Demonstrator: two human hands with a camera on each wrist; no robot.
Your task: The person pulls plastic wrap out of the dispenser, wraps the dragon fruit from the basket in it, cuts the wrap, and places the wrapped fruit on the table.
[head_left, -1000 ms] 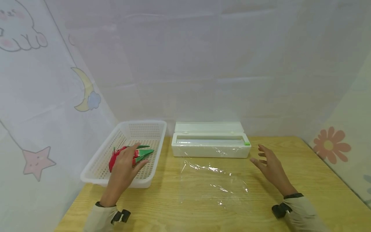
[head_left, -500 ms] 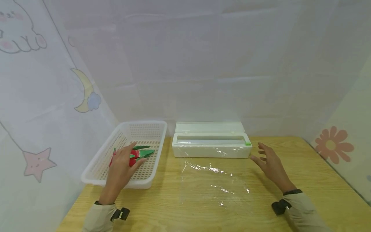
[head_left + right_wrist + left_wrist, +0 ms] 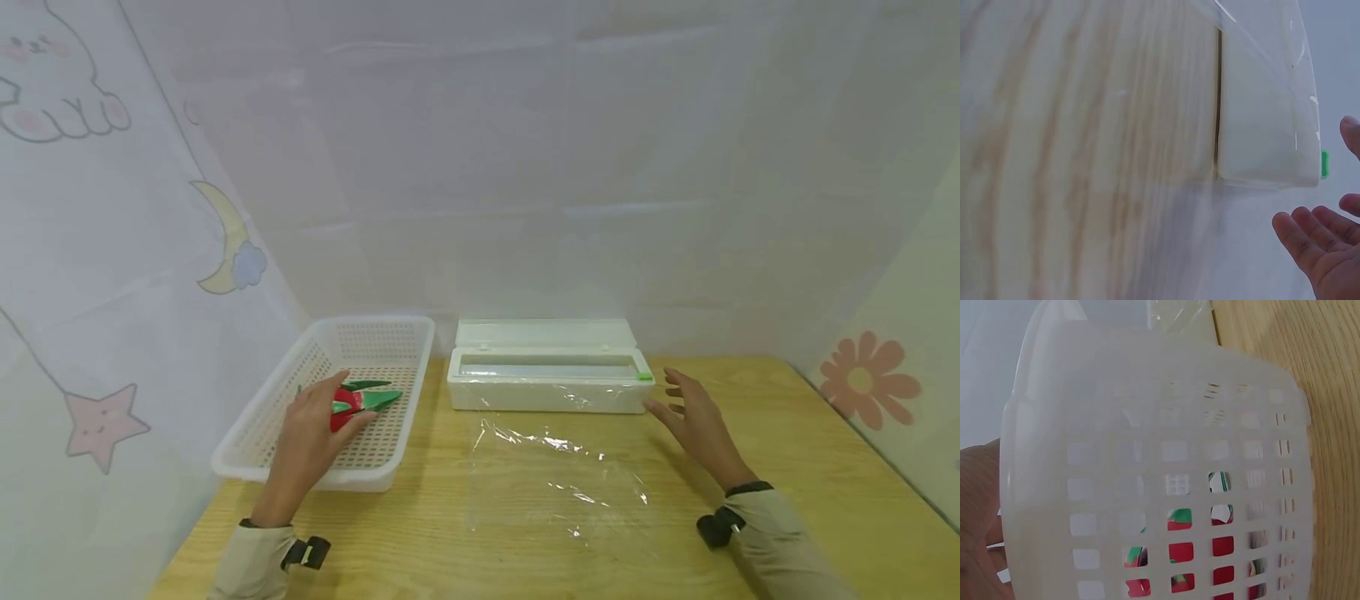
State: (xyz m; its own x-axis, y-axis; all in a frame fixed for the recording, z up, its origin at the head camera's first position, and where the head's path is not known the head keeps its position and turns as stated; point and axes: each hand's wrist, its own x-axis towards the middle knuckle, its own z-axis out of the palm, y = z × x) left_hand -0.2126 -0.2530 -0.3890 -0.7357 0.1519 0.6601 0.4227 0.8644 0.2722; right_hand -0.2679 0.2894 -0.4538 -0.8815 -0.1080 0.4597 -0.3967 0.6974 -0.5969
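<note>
A red dragon fruit with green pointed leaves point(image 3: 347, 405) lies in the white perforated basket point(image 3: 405, 442). My left hand point(image 3: 303, 437) is over it, thumb and fingers spread apart, hiding its left part; whether they touch it I cannot tell. Through the basket wall in the left wrist view, red and green patches point(image 3: 1180, 551) show. At the right end of a white cling film dispenser point(image 3: 551, 395) my right hand point(image 3: 693, 425) hovers with loosely bent fingers, holding nothing. Clear cling film point(image 3: 558, 483) runs from the dispenser over the table.
The dispenser's lid point(image 3: 543, 333) stands raised at the back, and a green slider point(image 3: 646, 377) sits at its right end. Wooden table point(image 3: 420, 542) surrounds everything. A pale cloth wall point(image 3: 510, 167) rises right behind the dispenser and basket.
My left hand has shifted slightly left and covers more of the dragon fruit's red body. My right hand has barely moved. The view has drifted a little.
</note>
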